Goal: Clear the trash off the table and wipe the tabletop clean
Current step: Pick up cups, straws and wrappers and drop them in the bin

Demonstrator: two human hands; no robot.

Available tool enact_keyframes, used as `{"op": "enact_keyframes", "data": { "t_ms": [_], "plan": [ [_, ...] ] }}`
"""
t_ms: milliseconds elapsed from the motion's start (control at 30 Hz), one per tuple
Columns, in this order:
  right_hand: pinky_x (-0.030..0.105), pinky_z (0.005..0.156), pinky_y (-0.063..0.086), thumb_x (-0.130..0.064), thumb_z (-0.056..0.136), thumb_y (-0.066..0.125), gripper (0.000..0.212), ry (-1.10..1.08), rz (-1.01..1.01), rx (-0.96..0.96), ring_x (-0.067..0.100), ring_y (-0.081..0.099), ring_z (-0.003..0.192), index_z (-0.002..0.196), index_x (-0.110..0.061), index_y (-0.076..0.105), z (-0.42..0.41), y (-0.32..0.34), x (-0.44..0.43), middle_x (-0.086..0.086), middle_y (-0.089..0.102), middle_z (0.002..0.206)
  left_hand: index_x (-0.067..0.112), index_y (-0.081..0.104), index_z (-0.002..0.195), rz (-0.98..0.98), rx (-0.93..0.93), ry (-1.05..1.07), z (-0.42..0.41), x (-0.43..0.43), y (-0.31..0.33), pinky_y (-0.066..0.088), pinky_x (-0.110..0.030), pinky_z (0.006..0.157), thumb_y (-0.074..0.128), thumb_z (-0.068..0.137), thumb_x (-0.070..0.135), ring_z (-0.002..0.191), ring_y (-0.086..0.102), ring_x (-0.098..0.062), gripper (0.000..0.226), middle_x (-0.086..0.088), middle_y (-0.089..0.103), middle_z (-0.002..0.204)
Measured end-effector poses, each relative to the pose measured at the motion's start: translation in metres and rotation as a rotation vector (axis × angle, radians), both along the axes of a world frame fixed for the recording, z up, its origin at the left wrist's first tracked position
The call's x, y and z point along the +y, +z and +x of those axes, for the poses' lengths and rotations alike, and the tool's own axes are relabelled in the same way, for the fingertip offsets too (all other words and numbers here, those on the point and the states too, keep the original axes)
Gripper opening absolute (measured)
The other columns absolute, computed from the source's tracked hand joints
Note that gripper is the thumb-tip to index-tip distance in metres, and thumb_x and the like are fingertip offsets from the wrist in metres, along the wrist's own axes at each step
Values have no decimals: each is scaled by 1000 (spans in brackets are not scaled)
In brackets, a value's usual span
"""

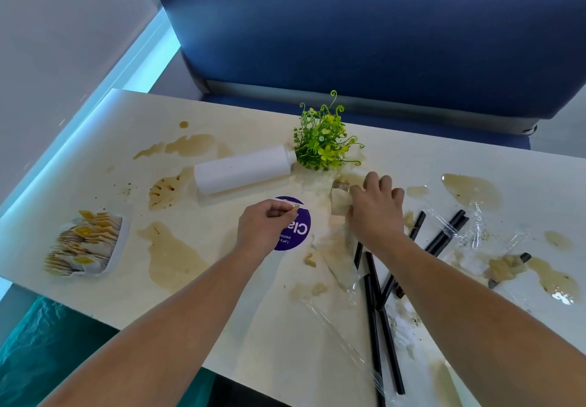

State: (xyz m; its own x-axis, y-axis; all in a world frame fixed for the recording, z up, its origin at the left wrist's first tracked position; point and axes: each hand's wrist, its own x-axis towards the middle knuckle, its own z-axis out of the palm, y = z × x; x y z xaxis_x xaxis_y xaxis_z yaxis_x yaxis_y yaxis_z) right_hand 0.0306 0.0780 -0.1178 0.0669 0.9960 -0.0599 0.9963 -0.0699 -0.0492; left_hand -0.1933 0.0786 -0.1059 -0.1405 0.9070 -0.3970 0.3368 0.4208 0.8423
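My left hand [268, 222] pinches a small scrap [295, 207]. My right hand [377, 208] curls its fingers around soggy tissue [340, 200] on the stained table [104, 184].

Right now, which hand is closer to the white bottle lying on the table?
The left hand, pinching a scrap just in front of the white bottle. The right hand is farther, off past its cap end, gripping soggy paper.
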Motion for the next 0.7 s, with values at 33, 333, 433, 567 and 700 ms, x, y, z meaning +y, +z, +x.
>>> {"op": "enact_keyframes", "data": {
  "t_ms": [33, 333, 433, 567, 700],
  "plan": [
    [47, 91, 35, -19, 89, 58, 35, 13, -4, -7, 34, 36, 111, 124, -18, 61, 2, 0, -1, 9, 41, 118, 27, 80, 94, -3, 0, -2, 2, 0, 0, 62, -41, 84, 87, 80, 35, 96, 72, -17, 18, 6, 77, 95],
    [45, 83, 34, -17, 93, 55, 15, 9, 47, 44, 30, 41, 101, 107, -16, 61, 12, -1, -4, 4, 50, 106, 29, 78, 91, -9, 62, -16, 11, 0, -3, 60, -37, 80, 86, 81, 35, 97, 71, -16, 14, 10, 76, 96],
    [42, 81, 33, -8, 92, 54, 16, -20, 105, 112, 29, 40, 98, 107, -14, 59, 16, 3, -3, 4, 51, 104, 29, 74, 94, -4, 43, -27, 17, 0, 0, 60, -42, 82, 84, 82, 33, 98, 69, -19, 16, 8, 75, 98],
    [43, 80, 39, 4, 91, 53, 27, -71, 189, 275, 31, 43, 96, 114, -8, 60, 20, 12, -3, 9, 54, 107, 30, 74, 95, 24, 43, -46, 25, 0, 6, 58, -35, 74, 82, 84, 30, 95, 70, -18, 13, 11, 76, 94],
    [44, 85, 45, -8, 100, 51, 23, -20, 222, 534, 29, 47, 101, 122, -11, 56, 18, 20, -5, 8, 58, 113, 35, 78, 87, 30, 93, -39, 35, 0, 13, 59, -32, 80, 81, 85, 32, 91, 70, -8, 5, 19, 76, 87]
  ]
}}
